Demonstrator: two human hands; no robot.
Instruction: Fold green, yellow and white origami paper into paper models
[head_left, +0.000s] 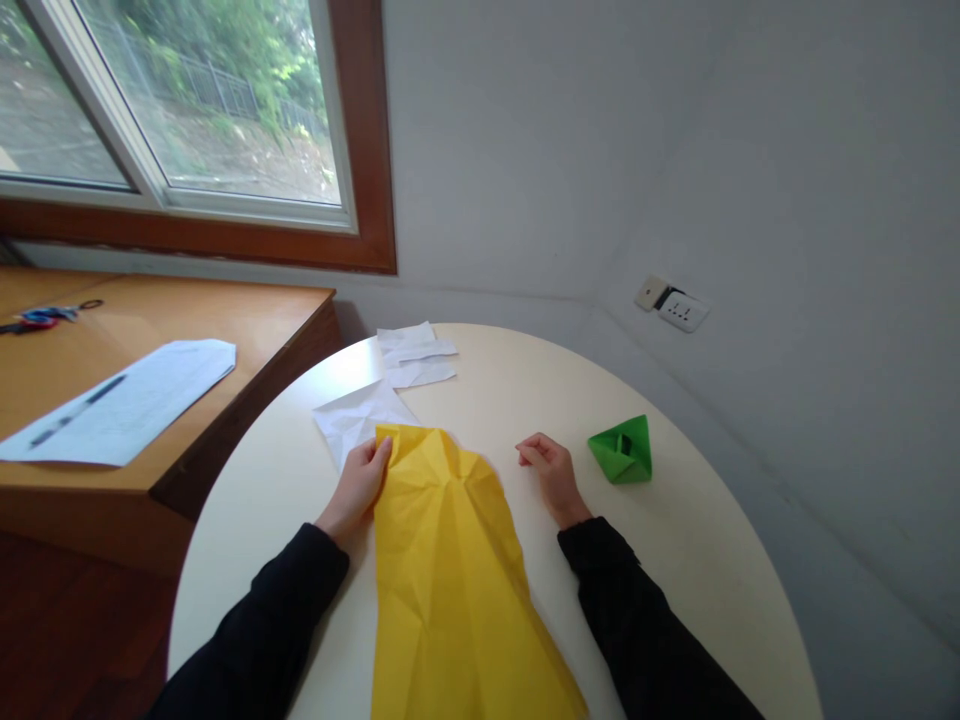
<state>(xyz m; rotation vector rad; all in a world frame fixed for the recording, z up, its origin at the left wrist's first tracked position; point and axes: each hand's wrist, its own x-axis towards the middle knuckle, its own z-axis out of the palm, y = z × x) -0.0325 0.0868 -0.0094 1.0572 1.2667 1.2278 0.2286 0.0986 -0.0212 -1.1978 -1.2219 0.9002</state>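
Observation:
A large creased yellow paper sheet (pixel 450 570) lies on the round cream table (pixel 705 560), reaching from the near edge to the middle. My left hand (pixel 358 485) grips the sheet's far left corner between thumb and fingers. My right hand (pixel 549 468) rests on the table just right of the sheet, fingers curled, holding nothing. A folded green paper shape (pixel 622 451) sits a little to the right of my right hand.
A crumpled white paper (pixel 358 415) lies partly under the yellow sheet, with more white sheets (pixel 416 355) at the far edge. A wooden desk (pixel 247 330) on the left holds white papers (pixel 127 400) and scissors (pixel 45 316). A wall socket (pixel 679 307) is at the right.

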